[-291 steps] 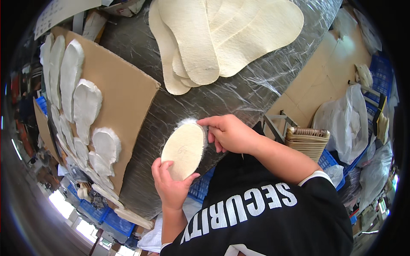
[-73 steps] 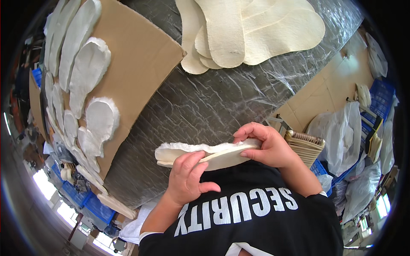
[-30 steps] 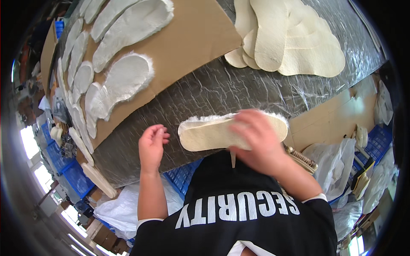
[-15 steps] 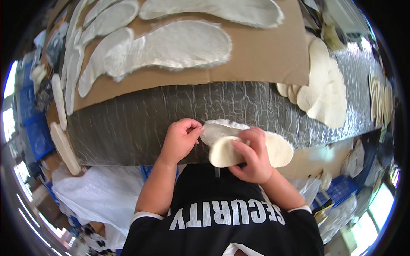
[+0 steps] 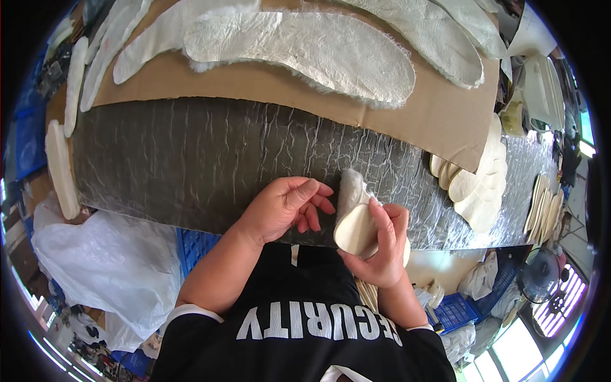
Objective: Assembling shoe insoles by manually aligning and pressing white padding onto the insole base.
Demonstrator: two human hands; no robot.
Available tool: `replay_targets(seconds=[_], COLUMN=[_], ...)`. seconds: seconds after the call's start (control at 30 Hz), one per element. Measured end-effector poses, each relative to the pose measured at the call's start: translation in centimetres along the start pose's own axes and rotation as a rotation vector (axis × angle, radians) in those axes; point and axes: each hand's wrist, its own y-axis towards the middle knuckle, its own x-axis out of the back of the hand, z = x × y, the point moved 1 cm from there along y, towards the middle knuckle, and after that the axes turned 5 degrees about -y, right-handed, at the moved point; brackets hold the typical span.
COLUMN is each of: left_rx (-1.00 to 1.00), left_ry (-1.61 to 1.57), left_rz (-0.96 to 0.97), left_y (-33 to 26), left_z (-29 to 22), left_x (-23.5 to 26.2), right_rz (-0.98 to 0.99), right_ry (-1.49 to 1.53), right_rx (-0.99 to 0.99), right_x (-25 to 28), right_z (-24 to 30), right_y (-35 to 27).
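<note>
Right hand (image 5: 382, 245) is closed around a cream insole (image 5: 354, 224), which is held folded and upright at the near edge of the counter (image 5: 191, 165), its fleecy side turned toward the left hand (image 5: 283, 207). That left hand is held loosely curled and holds nothing, its fingertips just beside the fleece edge. Since the insole is pinched only at its lower half, the folded top could spring open or slip from the grip, and it could drop past the counter edge onto the white plastic bags (image 5: 108, 261) below. Behind, a cardboard sheet (image 5: 267, 83) is covered with large fleece insoles (image 5: 305, 48) laid flat. A stack of plain insoles (image 5: 480, 181) is seen to the right, near the cardboard corner. Nothing lies between the hands and the wrinkled grey counter surface.
</note>
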Motion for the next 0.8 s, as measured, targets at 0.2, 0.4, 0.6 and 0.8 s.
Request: replay_targets(seconds=[0.2,0.4,0.6,0.8], left_rx=[-0.001,0.005,-0.011,-0.271], left_ry=[0.214,0.329,0.447,0.680], left_rz=[-0.114,-0.196,-0.135,-0.082], left_y=[0.6,0.9,0.8,0.4], left_z=[-0.1,-1.9,-1.9,-1.2], left_x=[0.5,0.2,0.3,0.7], right_rz=[0.192,0.188,0.093,-0.078], right_ry=[-0.083,-0.036,-0.006,-0.179], right_rx=[0.142,0.245,0.199,0.268], right_x=[0.5,-0.3,-0.7,0.3], right_z=[1.5,1.9,1.5,2.0], right_y=[1.6,1.4,1.0,0.4])
